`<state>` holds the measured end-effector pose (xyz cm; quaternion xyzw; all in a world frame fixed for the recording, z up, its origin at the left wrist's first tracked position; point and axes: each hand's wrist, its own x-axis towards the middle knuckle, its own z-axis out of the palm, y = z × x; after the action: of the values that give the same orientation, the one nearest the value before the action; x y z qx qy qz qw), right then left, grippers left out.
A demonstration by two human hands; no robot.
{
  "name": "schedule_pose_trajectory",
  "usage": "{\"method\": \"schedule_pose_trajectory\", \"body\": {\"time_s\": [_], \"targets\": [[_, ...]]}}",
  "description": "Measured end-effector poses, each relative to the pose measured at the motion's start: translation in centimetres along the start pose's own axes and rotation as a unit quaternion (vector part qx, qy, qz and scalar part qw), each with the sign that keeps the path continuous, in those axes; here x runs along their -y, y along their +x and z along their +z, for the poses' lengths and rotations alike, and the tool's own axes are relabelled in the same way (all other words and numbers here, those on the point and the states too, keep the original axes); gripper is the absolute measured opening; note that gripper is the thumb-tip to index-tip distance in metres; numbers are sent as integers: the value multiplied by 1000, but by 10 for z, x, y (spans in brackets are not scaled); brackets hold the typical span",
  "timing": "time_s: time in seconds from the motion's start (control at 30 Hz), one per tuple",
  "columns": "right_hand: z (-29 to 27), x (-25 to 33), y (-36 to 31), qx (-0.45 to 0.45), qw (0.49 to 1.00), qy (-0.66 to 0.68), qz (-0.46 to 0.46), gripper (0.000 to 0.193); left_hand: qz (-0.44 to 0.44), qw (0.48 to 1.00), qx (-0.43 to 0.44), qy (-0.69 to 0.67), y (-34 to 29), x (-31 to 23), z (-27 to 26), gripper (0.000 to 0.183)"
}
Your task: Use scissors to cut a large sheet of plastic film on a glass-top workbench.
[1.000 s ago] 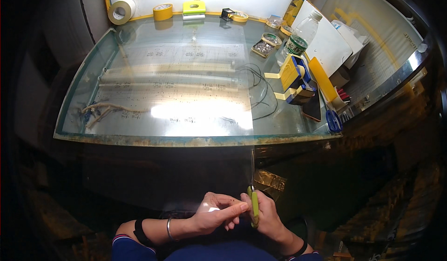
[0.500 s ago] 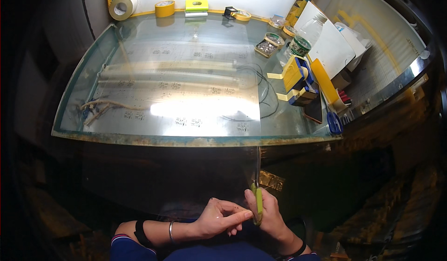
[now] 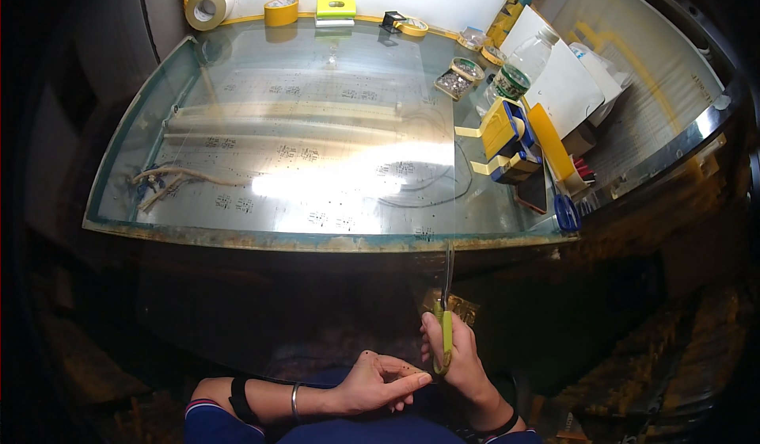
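My right hand grips scissors by their green handles. Their blades point away from me, up to the table's front edge and along the right edge of a clear film sheet. That sheet has small black printed marks and lies on the glass-topped table, hanging over its front toward my lap. My left hand, with a bangle on the wrist, is closed in a pinch beside the scissor handles. It seems to hold the film's near part, which is hard to see against the dark.
Tape rolls, a green hole punch and a small black stand line the back. At right are a glass jar, a small box of metal bits, tape dispensers, a phone and blue-handled scissors.
The film has shifted slightly to the right on the table. My right hand has moved the scissors a little forward and right. My left hand has stayed nearly in place, still pinched.
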<state>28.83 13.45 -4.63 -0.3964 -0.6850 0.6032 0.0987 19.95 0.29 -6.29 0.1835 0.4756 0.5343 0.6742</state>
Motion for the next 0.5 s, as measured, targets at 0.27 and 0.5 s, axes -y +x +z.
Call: {"method": "schedule_pose_trajectory", "body": {"time_s": [0.27, 0.5], "targets": [[-3, 2, 0, -4, 1000, 5, 27, 28, 13, 1000, 11, 20, 1, 6, 0, 24], [-8, 6, 12, -46, 998, 27, -29, 31, 2, 998, 46, 32, 0, 25, 3, 25]]}}
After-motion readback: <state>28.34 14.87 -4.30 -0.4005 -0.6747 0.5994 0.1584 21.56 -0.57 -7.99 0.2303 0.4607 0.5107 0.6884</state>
